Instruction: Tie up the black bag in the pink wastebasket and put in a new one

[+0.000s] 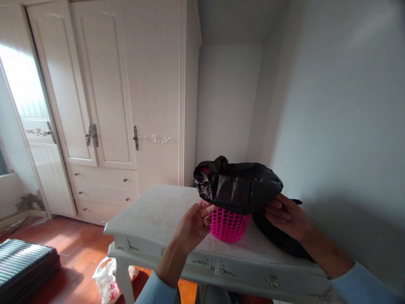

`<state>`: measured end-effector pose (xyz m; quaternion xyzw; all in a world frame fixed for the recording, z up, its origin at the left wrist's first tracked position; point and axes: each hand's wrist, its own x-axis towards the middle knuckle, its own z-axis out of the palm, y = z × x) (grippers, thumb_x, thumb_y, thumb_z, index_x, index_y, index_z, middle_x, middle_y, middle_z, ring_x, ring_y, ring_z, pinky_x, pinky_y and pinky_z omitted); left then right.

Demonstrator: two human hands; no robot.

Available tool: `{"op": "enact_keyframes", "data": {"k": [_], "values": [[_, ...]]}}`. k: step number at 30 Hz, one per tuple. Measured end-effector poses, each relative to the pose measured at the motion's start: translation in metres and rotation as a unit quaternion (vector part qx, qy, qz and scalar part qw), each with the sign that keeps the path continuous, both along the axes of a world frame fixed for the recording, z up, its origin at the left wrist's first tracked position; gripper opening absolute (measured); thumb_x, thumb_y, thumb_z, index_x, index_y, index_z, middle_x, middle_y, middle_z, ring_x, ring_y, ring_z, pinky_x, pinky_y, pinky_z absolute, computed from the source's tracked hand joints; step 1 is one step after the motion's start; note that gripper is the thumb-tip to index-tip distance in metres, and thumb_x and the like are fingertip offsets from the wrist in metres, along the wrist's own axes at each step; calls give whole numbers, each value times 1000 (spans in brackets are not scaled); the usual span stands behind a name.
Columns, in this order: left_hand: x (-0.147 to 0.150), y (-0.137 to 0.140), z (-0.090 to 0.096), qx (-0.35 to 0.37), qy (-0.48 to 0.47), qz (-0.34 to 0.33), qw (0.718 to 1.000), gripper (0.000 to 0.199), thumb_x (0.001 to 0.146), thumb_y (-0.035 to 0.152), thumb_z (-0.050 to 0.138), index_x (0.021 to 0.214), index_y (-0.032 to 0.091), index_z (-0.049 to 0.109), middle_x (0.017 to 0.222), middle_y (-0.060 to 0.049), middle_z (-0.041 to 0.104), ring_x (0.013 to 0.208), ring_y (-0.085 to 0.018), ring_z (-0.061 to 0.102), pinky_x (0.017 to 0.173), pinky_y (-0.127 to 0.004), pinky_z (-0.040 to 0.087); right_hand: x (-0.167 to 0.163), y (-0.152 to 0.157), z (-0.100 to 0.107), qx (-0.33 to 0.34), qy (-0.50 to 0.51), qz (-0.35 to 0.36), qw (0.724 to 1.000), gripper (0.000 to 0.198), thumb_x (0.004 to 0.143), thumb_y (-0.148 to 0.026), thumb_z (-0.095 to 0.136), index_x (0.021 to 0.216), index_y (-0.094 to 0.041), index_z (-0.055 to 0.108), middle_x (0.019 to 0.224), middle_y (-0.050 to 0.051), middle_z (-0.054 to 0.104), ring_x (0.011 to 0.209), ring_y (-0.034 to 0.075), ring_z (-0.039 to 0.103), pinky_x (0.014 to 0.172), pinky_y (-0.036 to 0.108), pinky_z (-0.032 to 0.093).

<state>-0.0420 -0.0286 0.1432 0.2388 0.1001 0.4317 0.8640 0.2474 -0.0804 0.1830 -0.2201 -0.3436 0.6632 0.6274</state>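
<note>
1. Blue-sleeved left hand (195, 223), half-curled, nearer the basket (229, 227); cannot tell its grip.
2. Curled right hand (287, 216) at right end of bag (236, 192); grip hidden.
3. Bag over basket's rim, long axis left-right, between 2 hands.
4. Table (164, 211) under basket.

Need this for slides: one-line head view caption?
Left hand and right hand flank a pink perforated plastic basket, black plastic bag over its top, on a white drawered table.
</note>
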Motion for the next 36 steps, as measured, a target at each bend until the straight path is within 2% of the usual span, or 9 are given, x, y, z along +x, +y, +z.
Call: {"op": "enact_keyframes", "data": {"k": [3,6,11,18,21,26,28,31,36], "values": [[2,-7,10,16,-14,1,1000,26,75,19,86,89,12,66,85,-8,80,46,-7,60,33,-12,38,-5,-5,2,33,3,48,998,33,77,-25,88,60,-14,61,52,-8,50,37,0,12,37,15,33],[6,-14,20,17,-10,1,1000,32,67,20,92,84,12,66,77,-3,77,44,-5,57,34,-12,39,-12,-11,3,71,3,86,994,34,83,-24,82,59,-15,60,50,-9,47,38,1,7,41,16,36],[16,-18,27,29,-7,-23,999,36,65,27,94,77,10,65,71,0,74,43,-3,53,34,-12,38,-26,-13,1,96,1,135,986,32,91,-24,74,63,-15,61,49,-10,41,37,1,7,41,16,29],[26,-26,32,46,-15,-28,998,34,69,30,92,76,8,66,70,0,72,43,-2,52,35,-12,38,-44,-23,0,135,2,169,976,12,95,-25,67,85,-19,67,48,-12,36,31,1,11,38,18,20],[27,-27,33,47,-9,-37,998,31,75,30,88,76,8,66,69,0,71,42,-2,50,35,-12,36,-48,-26,2,136,-13,153,979,12,93,-28,70,86,-18,69,48,-12,34,31,1,12,37,18,19],[31,-26,32,43,5,-22,999,25,83,29,80,76,11,63,66,2,67,41,-1,45,35,-14,32,-49,-27,4,105,-69,68,990,21,85,-36,80,77,-19,71,47,-11,30,34,0,13,39,17,22],[33,-26,29,56,4,-20,998,30,80,31,83,72,12,61,59,4,61,41,-1,43,36,-14,31,-49,-27,3,110,-85,39,990,21,83,-37,82,76,-20,73,45,-11,26,34,1,13,39,16,24],[34,-25,25,64,18,-7,998,38,70,35,90,67,13,59,51,6,54,40,-2,42,37,-14,31,-49,-27,1,98,-93,12,991,21,80,-38,85,78,-20,74,44,-11,30,34,1,17,40,15,29],[33,-27,14,34,53,49,997,50,54,35,99,69,15,56,56,5,61,40,-2,44,38,-14,32,-50,-21,-2,63,-56,-16,996,32,75,-34,89,65,-18,62,53,-8,50,34,0,24,37,16,32]]}}
